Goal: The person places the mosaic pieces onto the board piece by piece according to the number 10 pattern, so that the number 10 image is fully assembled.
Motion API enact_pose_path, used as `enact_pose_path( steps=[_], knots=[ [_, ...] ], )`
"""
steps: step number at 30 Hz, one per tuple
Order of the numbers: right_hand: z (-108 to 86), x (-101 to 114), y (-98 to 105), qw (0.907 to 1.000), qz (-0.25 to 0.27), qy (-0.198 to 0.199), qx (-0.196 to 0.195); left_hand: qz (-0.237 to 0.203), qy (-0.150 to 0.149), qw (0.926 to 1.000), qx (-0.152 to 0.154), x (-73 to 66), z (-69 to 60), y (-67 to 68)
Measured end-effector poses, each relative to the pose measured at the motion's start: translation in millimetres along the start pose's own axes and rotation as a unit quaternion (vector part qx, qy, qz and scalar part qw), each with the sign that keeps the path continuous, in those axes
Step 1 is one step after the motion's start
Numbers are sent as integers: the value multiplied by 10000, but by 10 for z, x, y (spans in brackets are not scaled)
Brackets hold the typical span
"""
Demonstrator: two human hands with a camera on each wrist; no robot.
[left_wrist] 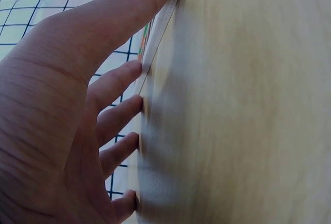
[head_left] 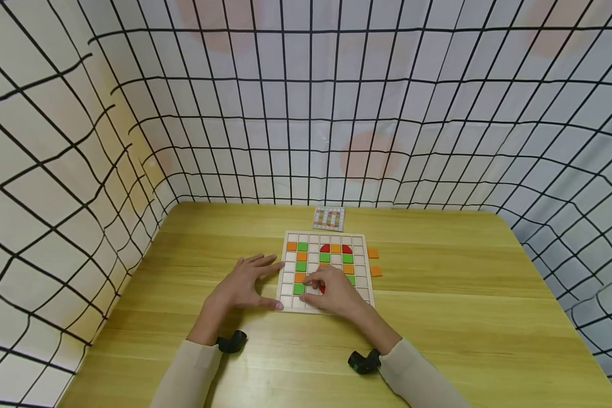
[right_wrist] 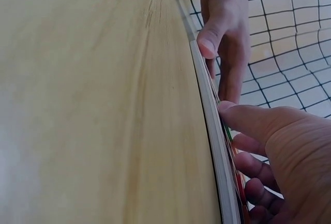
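Observation:
A pale wooden grid board (head_left: 288, 306) lies on the table, bearing orange and green square tiles and red rounded pieces. Over its lower part is my right hand (head_left: 334, 292), fingers curled, thumb and index finger at either side of a green square tile (head_left: 298, 289) at the foot of the left column. The right wrist view shows this hand (right_wrist: 289, 146) low at the board's edge (right_wrist: 207, 100). My left hand (head_left: 242, 283) spreads its fingers along the board's left side, thumb at the lower-left corner. Part of the pattern is hidden under the right hand.
Two orange square tiles (head_left: 375, 271) lie just right of the board. A small card (head_left: 328, 219) with a coloured grid pattern sits behind it. The wooden table (head_left: 464, 317) is bordered at the back and sides by white cloth with black netting (head_left: 296, 130).

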State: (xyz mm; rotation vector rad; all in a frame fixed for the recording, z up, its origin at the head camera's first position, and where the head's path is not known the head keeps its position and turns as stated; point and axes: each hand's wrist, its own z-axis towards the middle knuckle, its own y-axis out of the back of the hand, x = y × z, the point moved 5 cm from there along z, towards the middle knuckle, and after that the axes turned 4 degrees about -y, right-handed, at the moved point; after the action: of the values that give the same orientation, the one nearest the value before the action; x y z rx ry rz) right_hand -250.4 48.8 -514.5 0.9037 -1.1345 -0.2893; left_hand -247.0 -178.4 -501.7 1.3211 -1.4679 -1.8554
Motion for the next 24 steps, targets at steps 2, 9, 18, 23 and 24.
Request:
enact_pose_path(
  steps=[2,9,18,23,24],
  knots=[
    [-6,-9,20,9998,148,-78,45,-8,-18,10000,-9,-3,4,2],
    [-68,-167,197,9980,539,-309,-66,-7,-45,10000,-19,6,12,-9],
    [-217,-532,600,9948,567,-759,-379,-39,-34,10000,-41,22,13,-14],
    [-325,-747,800,9921,451,-1094,-411,-46,-57,10000,-63,20,10,-13],
    [-346,-787,836,9919,451,-1113,-406,-47,-51,10000,-56,20,9,-15]
  ],
)
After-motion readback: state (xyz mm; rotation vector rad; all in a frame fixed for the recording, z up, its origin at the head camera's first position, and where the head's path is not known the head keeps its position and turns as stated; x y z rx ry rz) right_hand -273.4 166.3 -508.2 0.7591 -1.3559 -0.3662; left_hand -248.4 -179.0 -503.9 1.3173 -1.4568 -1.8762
